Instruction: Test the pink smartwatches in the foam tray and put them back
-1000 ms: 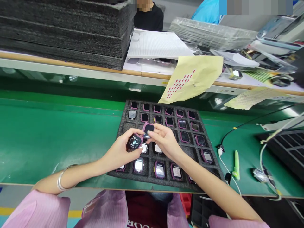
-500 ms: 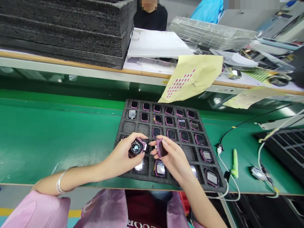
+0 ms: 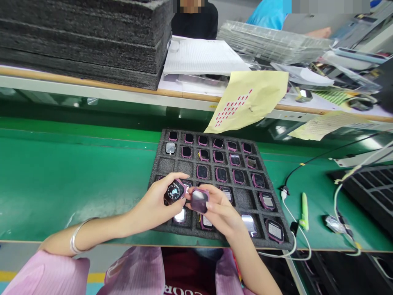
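Observation:
A black foam tray [image 3: 167,165] lies on the green bench, its pockets filled with several purple-rimmed smartwatch bodies. My left hand [image 3: 153,205] holds one watch body [image 3: 173,191] whose screen is lit with a dial face. Right beside it, my right hand [image 3: 221,211] grips a second purple watch body [image 3: 199,199], dark screen tilted toward me. Both hands hover over the tray's near rows, and the two watches almost touch. A silver bangle [image 3: 73,237] circles my left wrist.
A tall stack of black foam sheets [image 3: 86,37] fills the shelf at back left. A yellow sheet with red stickers [image 3: 248,100] hangs over the shelf edge. A green pen [image 3: 305,211] and cables [image 3: 291,205] lie right of the tray. A person in black [image 3: 195,22] sits opposite.
My right hand lifted a watch body from the tray's middle, drew it toward me and turned it, bringing it next to the lit watch in my left hand.

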`<state>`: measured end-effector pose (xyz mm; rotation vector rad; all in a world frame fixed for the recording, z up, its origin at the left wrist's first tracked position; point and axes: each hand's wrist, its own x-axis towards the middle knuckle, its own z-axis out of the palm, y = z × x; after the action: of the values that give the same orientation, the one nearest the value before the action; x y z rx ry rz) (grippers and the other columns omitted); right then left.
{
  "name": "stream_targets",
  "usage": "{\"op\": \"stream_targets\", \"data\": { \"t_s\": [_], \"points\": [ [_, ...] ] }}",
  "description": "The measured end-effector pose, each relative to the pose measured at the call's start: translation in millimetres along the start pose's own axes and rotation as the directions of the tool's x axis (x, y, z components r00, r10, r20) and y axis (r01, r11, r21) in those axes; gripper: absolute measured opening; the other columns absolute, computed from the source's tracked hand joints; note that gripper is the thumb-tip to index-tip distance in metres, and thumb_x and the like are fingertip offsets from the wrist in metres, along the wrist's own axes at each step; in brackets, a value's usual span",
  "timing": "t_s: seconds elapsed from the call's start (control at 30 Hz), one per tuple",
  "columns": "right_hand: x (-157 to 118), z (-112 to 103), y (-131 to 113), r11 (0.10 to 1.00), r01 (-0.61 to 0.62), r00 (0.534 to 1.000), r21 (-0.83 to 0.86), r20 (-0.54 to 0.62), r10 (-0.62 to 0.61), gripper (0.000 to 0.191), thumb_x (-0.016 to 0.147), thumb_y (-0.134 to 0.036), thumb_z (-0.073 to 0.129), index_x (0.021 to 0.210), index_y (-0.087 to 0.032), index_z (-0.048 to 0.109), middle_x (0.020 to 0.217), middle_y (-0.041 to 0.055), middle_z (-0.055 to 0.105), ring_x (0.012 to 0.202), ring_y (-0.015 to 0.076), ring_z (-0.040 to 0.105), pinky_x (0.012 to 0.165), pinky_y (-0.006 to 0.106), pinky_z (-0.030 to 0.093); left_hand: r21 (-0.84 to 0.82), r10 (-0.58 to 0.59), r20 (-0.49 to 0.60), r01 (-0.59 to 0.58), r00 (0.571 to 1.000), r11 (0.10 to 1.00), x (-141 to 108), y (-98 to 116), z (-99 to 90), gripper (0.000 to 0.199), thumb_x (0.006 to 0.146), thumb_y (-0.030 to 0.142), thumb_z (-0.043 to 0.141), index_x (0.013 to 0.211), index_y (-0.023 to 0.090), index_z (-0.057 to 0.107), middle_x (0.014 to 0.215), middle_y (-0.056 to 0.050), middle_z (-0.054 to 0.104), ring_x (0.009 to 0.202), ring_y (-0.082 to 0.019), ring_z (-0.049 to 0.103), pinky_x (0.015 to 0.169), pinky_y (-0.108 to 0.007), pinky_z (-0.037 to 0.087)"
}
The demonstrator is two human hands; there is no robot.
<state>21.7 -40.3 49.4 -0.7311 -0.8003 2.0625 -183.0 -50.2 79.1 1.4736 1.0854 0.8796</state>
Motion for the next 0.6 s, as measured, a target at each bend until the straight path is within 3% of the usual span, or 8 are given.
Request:
{"op": "stream_targets", "data": {
  "t_s": [0.13, 0.27, 0.43, 0.6],
  "points": [
    [2.5, -1.4, 3.4, 0.999, 0.042, 0.999, 0.023, -0.001, -0.042, 0.030, 0.063, -0.020, 0.085, 0.091, -0.026, 0.074, 0.102, 0.0027, 0.072, 0.094, 0.0216, 0.070, 0.088, 0.035, 0.052, 0.015, -0.008, 0.016, 0.008, 1.000, 1.000, -0.1, -0.2, 1.6, 0.042, 0.081, 0.014, 0.057, 0.122, 0.021, 0.050, 0.098, -0.001, 0.064, 0.088, -0.017, 0.060, 0.083, -0.028, 0.047],
    [3.5, -0.1, 3.1, 0.999, 0.008, 1.000, 0.040, 0.029, -0.009, 0.033, 0.075, -0.029, 0.078, 0.107, -0.025, 0.070, 0.098, 0.0059, 0.073, 0.088, 0.0200, 0.070, 0.080, 0.033, 0.055, 0.033, 0.005, 0.023, -0.006, 1.000, 0.999, 0.0, -0.5, 3.3, 0.041, 0.081, 0.015, 0.057, 0.121, 0.021, 0.050, 0.104, -0.003, 0.064, 0.094, -0.018, 0.060, 0.085, -0.029, 0.046],
    [1.8, -0.2, 3.9, 0.999, -0.011, 0.999, 0.034, -0.043, 0.012, 0.033, 0.085, -0.028, 0.069, 0.118, -0.024, 0.065, 0.109, 0.0075, 0.071, 0.094, 0.0181, 0.068, 0.084, 0.032, 0.053, 0.054, 0.034, 0.024, -0.035, 0.999, 0.998, 1.6, -2.1, 4.3, 0.037, 0.083, 0.019, 0.057, 0.119, 0.021, 0.050, 0.106, -0.003, 0.065, 0.097, -0.019, 0.060, 0.086, -0.029, 0.046],
    [-0.3, -1.9, 5.0, 1.000, -0.009, 0.998, 0.011, -0.054, 0.010, 0.041, 0.072, -0.026, 0.080, 0.111, -0.024, 0.069, 0.101, 0.0066, 0.073, 0.093, 0.0201, 0.069, 0.092, 0.035, 0.048, 0.075, 0.018, 0.038, -0.021, 0.999, 0.997, 1.1, -4.1, 4.9, 0.039, 0.081, 0.014, 0.055, 0.118, 0.021, 0.050, 0.103, -0.002, 0.065, 0.094, -0.018, 0.060, 0.085, -0.029, 0.045]
  ]
}}
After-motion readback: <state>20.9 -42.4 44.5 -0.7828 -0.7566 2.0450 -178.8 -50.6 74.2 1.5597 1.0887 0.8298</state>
